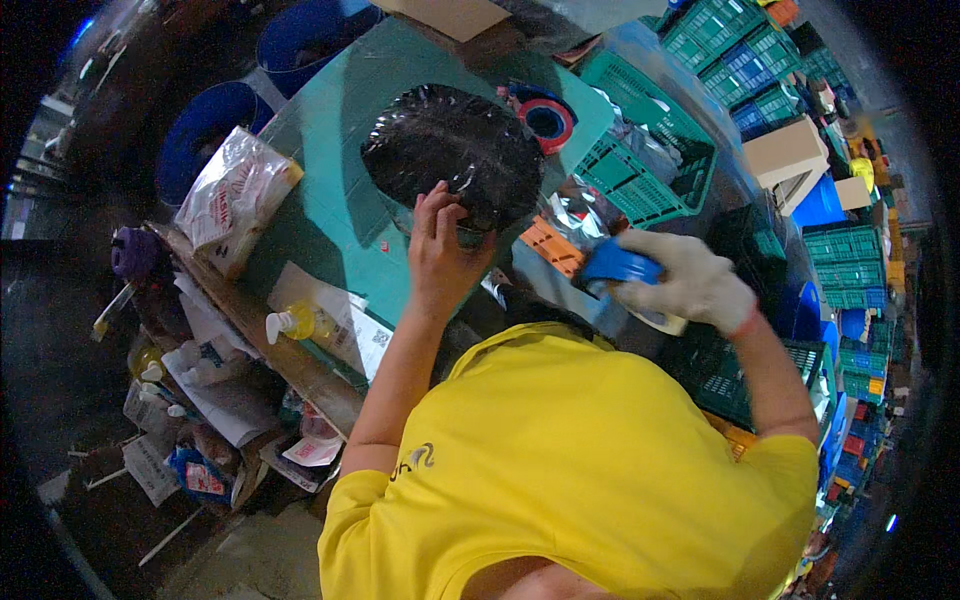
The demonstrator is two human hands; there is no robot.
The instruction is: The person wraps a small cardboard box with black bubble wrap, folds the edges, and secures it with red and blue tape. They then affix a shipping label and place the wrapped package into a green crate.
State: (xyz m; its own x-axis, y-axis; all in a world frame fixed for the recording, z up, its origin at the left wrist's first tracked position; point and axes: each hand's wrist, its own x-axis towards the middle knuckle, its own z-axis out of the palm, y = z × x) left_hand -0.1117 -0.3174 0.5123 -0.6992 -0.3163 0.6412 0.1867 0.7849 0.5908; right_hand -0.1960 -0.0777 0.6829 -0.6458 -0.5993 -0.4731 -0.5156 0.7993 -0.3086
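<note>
- Bundle [455, 150] in glossy black wrap, lying on the green tabletop [335, 150]; rounded outline, long axis running from upper left to lower right, broad upper face toward the viewer.
- Left hand [440, 230], bare: fingers slightly bent and laid against the bundle's near side, thumb apart, not closed around it.
- Open room: bare tabletop to the bundle's left; at its right end, clearance is narrow, with a red-rimmed roll [547, 122] just beside it.
- Right hand [690, 275], gloved: fingers curled around a blue tool [622, 262], blurred, held to the right of the bundle and apart from it; an orange piece [552, 245] lies between.
- Borders: white packet [235, 195] along the table's left edge; pump bottle [298, 322] near the lower-left edge; green crate [612, 178] on the right.
</note>
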